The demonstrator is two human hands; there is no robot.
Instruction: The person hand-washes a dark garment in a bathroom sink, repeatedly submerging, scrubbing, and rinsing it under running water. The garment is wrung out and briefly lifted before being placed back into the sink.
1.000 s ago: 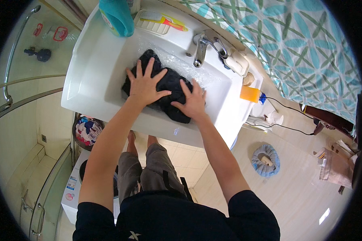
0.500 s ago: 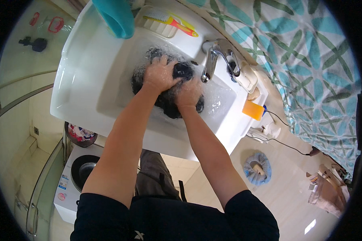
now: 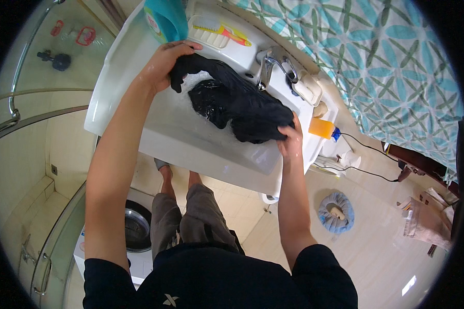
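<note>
A wet black garment (image 3: 242,95) stretches across the white sink (image 3: 170,131), raised partly out of sudsy water. Its middle hangs down into the water; which kind of garment it is I cannot make out. My left hand (image 3: 162,67) grips one end at the far left, close to a teal bottle (image 3: 166,23). At the other end, near the sink's right side, my right hand (image 3: 292,138) is closed on the cloth, a little blurred. The chrome faucet (image 3: 265,72) stands just behind the garment.
A scrub brush (image 3: 224,31) with a yellow and red handle lies on the back ledge. Right of the faucet sit a soap dish (image 3: 309,88) and an orange block (image 3: 321,127). A patterned curtain (image 3: 371,67) hangs behind. Below left stands a washing machine (image 3: 136,226).
Both hands have come up from the suds and spread apart, left hand leftward, right hand rightward. The bunched black cloth is now lifted and stretched between them.
</note>
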